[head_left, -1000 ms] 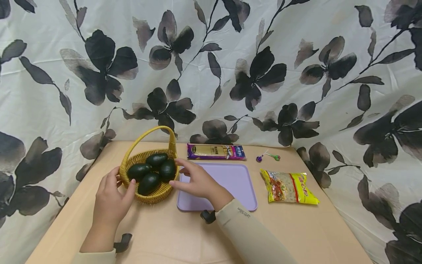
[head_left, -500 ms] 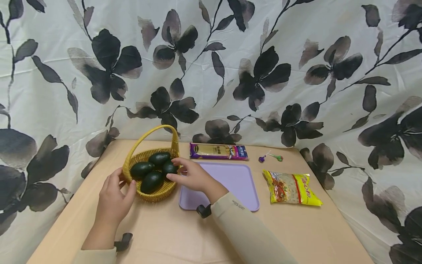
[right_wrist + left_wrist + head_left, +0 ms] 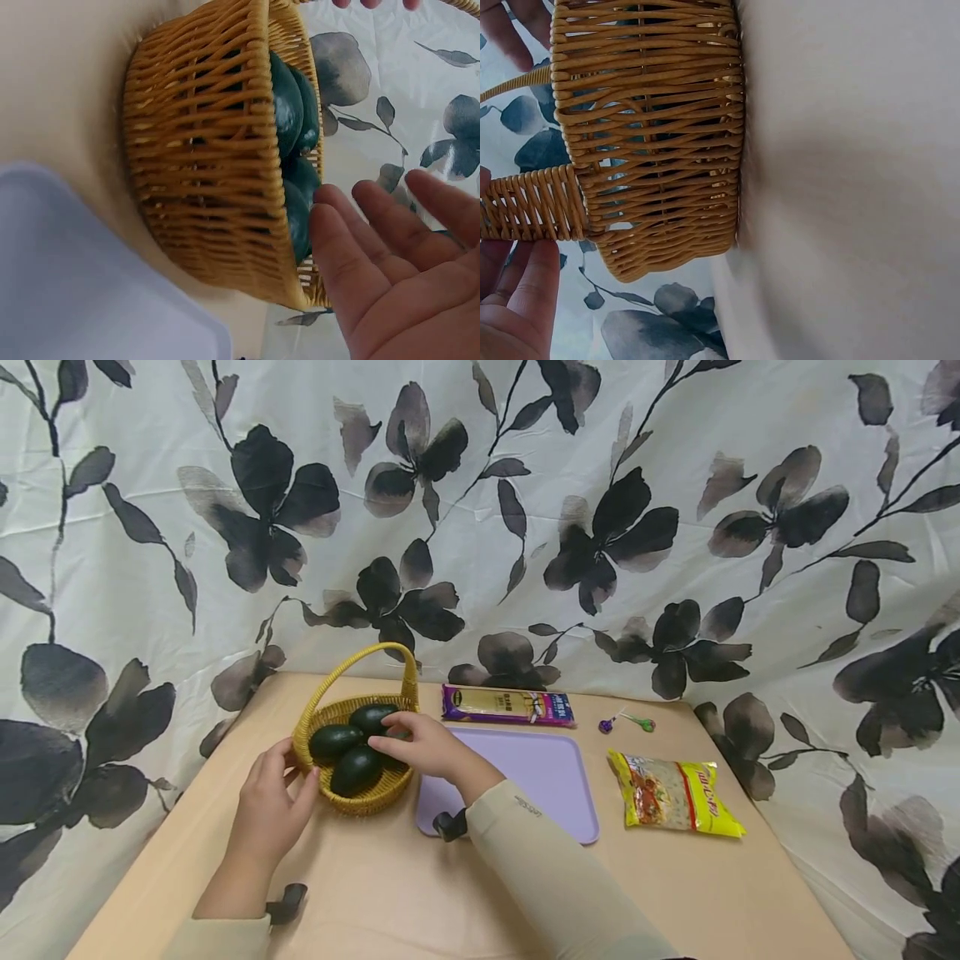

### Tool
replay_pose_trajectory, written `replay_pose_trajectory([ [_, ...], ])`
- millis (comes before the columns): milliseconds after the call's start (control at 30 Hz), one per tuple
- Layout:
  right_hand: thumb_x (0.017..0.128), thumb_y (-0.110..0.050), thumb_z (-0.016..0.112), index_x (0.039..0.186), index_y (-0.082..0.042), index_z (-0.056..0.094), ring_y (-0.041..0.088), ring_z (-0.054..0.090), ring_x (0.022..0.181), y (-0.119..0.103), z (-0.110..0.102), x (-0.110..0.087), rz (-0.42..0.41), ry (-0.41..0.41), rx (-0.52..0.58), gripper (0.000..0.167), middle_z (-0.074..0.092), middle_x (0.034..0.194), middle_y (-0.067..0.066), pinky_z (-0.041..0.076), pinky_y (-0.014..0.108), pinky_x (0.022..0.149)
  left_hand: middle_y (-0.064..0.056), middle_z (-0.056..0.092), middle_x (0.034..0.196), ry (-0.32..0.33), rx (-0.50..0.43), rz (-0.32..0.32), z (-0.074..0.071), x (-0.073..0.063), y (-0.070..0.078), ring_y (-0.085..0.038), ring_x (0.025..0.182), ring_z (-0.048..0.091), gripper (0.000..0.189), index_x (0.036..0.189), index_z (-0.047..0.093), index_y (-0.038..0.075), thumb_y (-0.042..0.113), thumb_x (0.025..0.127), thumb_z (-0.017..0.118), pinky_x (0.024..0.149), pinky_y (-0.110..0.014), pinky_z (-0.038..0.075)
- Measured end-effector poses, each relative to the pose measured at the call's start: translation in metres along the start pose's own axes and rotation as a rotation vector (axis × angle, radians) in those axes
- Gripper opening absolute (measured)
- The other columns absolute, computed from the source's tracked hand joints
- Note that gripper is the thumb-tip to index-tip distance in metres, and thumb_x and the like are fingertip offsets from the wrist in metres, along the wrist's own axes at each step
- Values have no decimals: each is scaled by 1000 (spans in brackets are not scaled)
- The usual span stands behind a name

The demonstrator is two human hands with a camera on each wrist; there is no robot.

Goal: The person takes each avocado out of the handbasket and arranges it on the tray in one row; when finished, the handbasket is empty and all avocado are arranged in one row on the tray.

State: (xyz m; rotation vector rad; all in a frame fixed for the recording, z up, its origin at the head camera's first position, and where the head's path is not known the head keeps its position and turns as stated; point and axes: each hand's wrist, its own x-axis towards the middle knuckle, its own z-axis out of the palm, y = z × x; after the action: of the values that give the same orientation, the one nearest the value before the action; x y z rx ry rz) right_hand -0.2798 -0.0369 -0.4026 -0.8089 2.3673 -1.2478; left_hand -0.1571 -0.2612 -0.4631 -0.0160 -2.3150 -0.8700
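Note:
A yellow woven basket [image 3: 365, 804] with a tall arched handle [image 3: 356, 658] stands at the left of the table, holding several dark green avocados [image 3: 356, 770]. At its left side my left hand [image 3: 268, 817] grips the foot of the handle, with fingers on both sides of it in the left wrist view, where the basket wall [image 3: 652, 157] fills the upper part. My right hand [image 3: 435, 750] reaches over the basket's right rim, relaxed fingers above the right-hand avocado and partly hiding it. From the right wrist, thumb and fingertips hover beside the avocados [image 3: 286, 109], gripping none.
A lilac tray [image 3: 540, 777] lies right of the basket, under my right forearm. Behind it is a purple noodle packet [image 3: 507, 705]. Two lollipops, purple [image 3: 606, 726] and green [image 3: 647, 724], and a yellow food bag [image 3: 675, 793] lie further right. A floral curtain [image 3: 480, 527] hangs behind.
My right hand has moved from the basket's right rim inward over the avocados. The left hand stays at the handle. The whole head view has shifted slightly, moving things rightward.

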Motion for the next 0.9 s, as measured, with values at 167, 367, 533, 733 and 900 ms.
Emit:
replay_pose_trajectory([
  [167, 95, -58, 65, 138, -10, 61, 19, 69, 105, -3, 5, 9, 83, -5, 99, 64, 69, 123, 1, 62, 33, 95, -20, 57, 119, 1, 4, 0, -2, 2, 2, -36, 111, 63, 53, 136, 48, -5, 0, 89, 73, 92, -48, 57],
  [367, 96, -57, 65, 129, -8, 66, 35, 71, 107, -9, 8, 15, 156, -36, 165, 60, 69, 117, 3, 64, 41, 93, -20, 56, 118, -19, -12, 4, -1, 3, 0, -37, 111, 63, 51, 132, 48, -5, -2, 89, 74, 92, -49, 58],
  [533, 95, -63, 63, 137, -8, 63, 34, 71, 109, -12, 11, 18, 206, -83, 147, 69, 66, 131, 7, 61, 47, 100, -19, 56, 117, -42, -1, -4, -3, 5, 0, -36, 110, 63, 50, 130, 48, -5, -1, 88, 74, 91, -50, 59],
  [733, 94, -66, 61, 143, -7, 58, 30, 71, 109, -15, 17, 23, 227, -130, 126, 76, 61, 140, 9, 61, 45, 100, -20, 55, 121, -85, 1, -8, -6, 10, 4, -38, 111, 63, 52, 133, 45, -3, 2, 90, 73, 92, -52, 59],
  [900, 94, -65, 61, 144, -7, 56, 31, 70, 111, -18, 23, 29, 240, -137, 116, 77, 61, 139, 10, 63, 48, 98, -19, 56, 121, -104, 7, -41, -7, 10, 7, -38, 113, 63, 51, 132, 45, -2, 4, 91, 74, 92, -54, 59],
])
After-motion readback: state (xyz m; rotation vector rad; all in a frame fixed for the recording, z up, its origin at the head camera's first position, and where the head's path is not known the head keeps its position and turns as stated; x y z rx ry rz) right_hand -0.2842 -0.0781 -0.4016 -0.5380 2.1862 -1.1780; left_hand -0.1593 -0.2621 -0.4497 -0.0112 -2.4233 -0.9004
